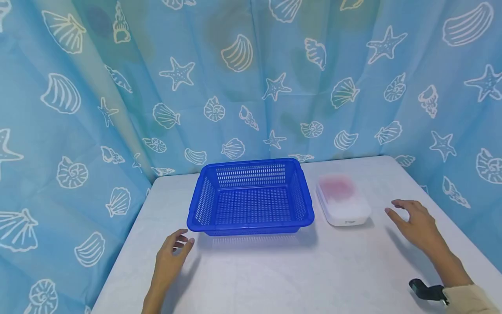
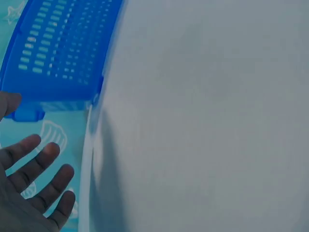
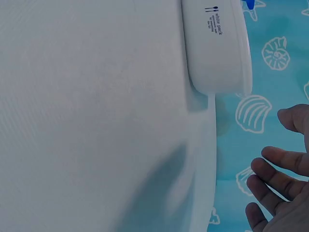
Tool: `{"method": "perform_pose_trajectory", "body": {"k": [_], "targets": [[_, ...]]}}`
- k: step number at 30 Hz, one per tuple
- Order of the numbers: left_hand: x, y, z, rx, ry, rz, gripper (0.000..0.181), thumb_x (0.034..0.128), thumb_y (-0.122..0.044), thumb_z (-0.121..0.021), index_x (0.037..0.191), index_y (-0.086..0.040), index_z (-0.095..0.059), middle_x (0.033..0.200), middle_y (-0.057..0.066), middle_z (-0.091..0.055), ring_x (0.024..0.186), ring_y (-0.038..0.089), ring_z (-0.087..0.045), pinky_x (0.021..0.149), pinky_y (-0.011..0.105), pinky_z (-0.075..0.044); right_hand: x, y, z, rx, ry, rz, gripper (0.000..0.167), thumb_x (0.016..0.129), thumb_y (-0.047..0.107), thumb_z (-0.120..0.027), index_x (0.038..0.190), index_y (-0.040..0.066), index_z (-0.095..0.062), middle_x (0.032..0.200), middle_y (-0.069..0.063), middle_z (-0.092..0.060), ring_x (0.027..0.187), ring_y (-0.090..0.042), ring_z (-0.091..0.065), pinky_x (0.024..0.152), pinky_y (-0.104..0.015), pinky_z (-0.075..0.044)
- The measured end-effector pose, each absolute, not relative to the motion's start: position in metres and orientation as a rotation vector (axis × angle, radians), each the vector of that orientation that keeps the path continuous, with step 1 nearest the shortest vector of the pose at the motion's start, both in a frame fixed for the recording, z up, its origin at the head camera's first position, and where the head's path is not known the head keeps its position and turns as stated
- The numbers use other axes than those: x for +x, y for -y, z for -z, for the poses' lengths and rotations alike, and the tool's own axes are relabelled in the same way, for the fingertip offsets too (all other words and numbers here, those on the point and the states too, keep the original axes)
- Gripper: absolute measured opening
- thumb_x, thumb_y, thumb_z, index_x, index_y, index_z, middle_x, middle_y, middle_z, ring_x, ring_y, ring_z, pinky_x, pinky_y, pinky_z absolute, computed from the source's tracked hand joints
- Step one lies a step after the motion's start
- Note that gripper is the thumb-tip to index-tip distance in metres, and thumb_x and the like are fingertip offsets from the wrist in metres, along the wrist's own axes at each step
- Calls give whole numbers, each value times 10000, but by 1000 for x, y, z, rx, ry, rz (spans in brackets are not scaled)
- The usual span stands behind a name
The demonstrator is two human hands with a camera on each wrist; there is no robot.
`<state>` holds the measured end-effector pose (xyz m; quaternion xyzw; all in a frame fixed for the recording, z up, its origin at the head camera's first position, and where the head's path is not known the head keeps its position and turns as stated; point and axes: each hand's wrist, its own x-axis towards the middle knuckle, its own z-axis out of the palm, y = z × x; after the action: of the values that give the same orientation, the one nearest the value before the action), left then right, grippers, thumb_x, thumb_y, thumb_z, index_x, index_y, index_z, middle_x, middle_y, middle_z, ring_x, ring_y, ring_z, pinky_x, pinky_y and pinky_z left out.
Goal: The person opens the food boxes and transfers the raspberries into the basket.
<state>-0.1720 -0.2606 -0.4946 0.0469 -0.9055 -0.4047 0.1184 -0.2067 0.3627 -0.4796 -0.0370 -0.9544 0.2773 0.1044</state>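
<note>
A blue plastic basket (image 1: 251,229) with slotted walls stands on the white-covered table, and I see nothing inside it. To its right sits a white lidded food container (image 1: 349,211) with a pinkish patch showing through the lid; small print marks the container (image 3: 207,53) in the right wrist view. My left hand (image 1: 172,255) hovers just off the basket's near left corner, fingers loosely bent, holding nothing. Over on the right, my right hand (image 1: 417,224) is held above the table, apart from the container, its fingers spread and holding nothing in the right wrist view.
The white tablecloth (image 1: 259,279) covers the table, whose edges show at left, right and back. A blue curtain (image 1: 243,113) printed with shells and starfish hangs around the back and sides. A dark strapped device (image 1: 425,291) sits at the right wrist.
</note>
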Motion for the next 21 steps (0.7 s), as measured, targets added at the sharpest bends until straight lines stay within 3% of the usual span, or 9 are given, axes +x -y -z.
{"method": "perform_pose_trajectory", "body": {"k": [3, 10, 21], "targets": [[-171, 252, 496, 93, 2595, 1212, 423, 966, -349, -674, 1302, -102, -598, 1098, 70, -638, 1018, 256, -619, 933, 477, -442, -204, -361, 480, -101, 2806, -845, 614, 1031, 432, -518, 1364, -82, -468, 1340, -363, -387, 1193, -579, -380, 861, -736, -392], [-170, 236, 502, 3, 2490, 1239, 308, 935, -229, -724, 1196, -71, -680, 997, -6, -667, 918, 153, -628, 844, 392, -512, -202, -356, 487, -102, 2753, -906, 542, 1040, 383, -516, 1337, -71, -508, 1284, -316, -455, 1174, -522, -441, 904, -696, -406], [-162, 214, 508, -81, 2402, 1327, 280, 932, -167, -725, 1192, -72, -682, 976, -29, -671, 887, 118, -628, 802, 303, -524, -199, -351, 495, -205, 2636, -1034, 514, 1048, 382, -502, 1282, -70, -578, 1240, -285, -540, 1160, -460, -486, 933, -633, -412]]}}
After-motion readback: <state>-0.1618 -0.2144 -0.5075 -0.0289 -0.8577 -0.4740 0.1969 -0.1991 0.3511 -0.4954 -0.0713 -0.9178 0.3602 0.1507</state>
